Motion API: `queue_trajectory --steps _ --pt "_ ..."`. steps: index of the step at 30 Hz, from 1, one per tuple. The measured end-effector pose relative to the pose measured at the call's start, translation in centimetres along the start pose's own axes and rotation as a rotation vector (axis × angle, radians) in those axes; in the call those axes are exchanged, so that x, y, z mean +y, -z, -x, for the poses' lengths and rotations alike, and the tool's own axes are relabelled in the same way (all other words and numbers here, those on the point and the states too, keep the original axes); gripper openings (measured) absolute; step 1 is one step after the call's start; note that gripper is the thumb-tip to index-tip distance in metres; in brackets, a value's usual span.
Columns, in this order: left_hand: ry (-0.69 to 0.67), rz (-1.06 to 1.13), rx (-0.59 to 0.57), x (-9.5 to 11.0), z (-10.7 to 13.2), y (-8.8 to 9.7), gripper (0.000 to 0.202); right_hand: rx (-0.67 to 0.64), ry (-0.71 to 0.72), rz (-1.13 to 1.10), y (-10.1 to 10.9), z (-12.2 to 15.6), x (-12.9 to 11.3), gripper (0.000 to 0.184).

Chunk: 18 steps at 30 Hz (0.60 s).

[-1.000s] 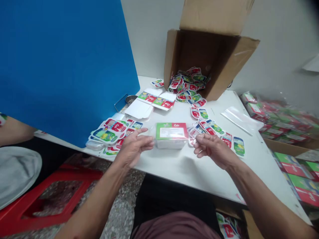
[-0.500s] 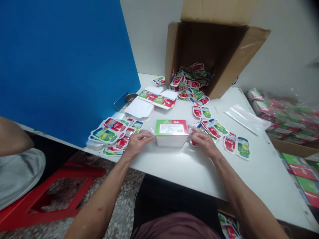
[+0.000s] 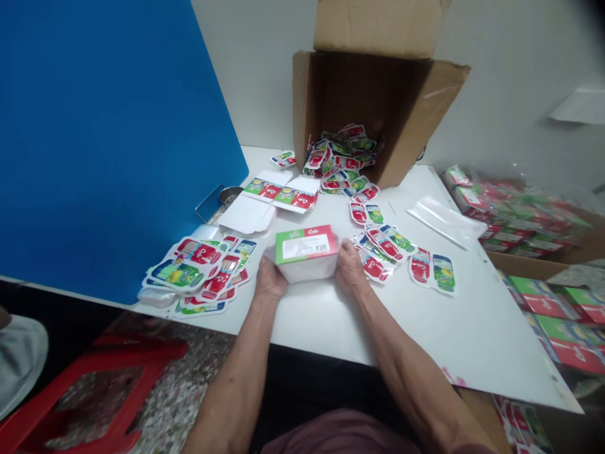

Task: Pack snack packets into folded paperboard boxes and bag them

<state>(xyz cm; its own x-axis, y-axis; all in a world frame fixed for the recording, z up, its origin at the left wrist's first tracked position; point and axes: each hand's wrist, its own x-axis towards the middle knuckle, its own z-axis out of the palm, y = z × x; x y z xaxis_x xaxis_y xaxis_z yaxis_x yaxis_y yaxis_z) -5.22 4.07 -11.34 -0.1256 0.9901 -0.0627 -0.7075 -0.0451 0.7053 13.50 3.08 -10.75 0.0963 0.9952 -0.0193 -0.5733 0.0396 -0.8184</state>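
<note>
The left hand (image 3: 271, 279) and right hand (image 3: 350, 265) clasp the short ends of a plastic-wrapped white box (image 3: 306, 261), its long axis lying crosswise between them over the worktop (image 3: 401, 334), the right hand sitting slightly farther forward.

The left hand (image 3: 271, 280) and right hand (image 3: 350, 268) press inward, facing each other.

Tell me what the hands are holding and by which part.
The left hand and right hand hold a white labelled box between them, one on its left end, the other on its right end.
</note>
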Motion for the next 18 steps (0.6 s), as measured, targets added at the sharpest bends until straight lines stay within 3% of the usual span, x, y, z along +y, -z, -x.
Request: queue_trajectory --steps 3,6,8,10,11,13,15,17,18 --pt "-0.01 0.06 0.067 0.9 1.5 -0.9 0.033 0.098 0.053 -0.03 -1.1 1.3 -0.1 0.039" --pt "-0.154 -0.044 -0.008 1.8 4.2 -1.8 0.048 0.13 0.076 0.078 -0.9 3.8 -1.1 0.038" --pt "-0.262 -0.266 -0.006 2.1 6.7 -1.7 0.048 0.128 0.137 0.312 0.1 5.9 -2.1 0.036" --pt "-0.39 -0.579 0.102 2.5 9.1 -0.8 0.043 0.1 0.155 0.538 1.4 8.1 -3.2 0.045" --pt "-0.422 -0.711 0.169 2.8 10.2 -0.2 0.052 0.077 0.111 0.6 2.1 9.0 -3.7 0.048" --pt "-0.321 -0.867 0.235 3.4 12.1 1.0 0.059 0.004 -0.069 0.634 2.9 10.7 -4.6 0.051" --pt "-0.091 -0.941 0.154 3.8 13.7 1.4 0.053 -0.088 -0.187 0.615 2.7 12.4 -5.3 0.05" --pt "0.022 -1.058 -0.029 3.8 15.0 0.8 0.05 -0.165 -0.154 0.581 1.7 13.9 -6.0 0.049" --pt "-0.057 -1.115 -0.059 3.7 15.5 0.1 0.048 -0.179 -0.11 0.547 1.2 14.5 -6.4 0.049"
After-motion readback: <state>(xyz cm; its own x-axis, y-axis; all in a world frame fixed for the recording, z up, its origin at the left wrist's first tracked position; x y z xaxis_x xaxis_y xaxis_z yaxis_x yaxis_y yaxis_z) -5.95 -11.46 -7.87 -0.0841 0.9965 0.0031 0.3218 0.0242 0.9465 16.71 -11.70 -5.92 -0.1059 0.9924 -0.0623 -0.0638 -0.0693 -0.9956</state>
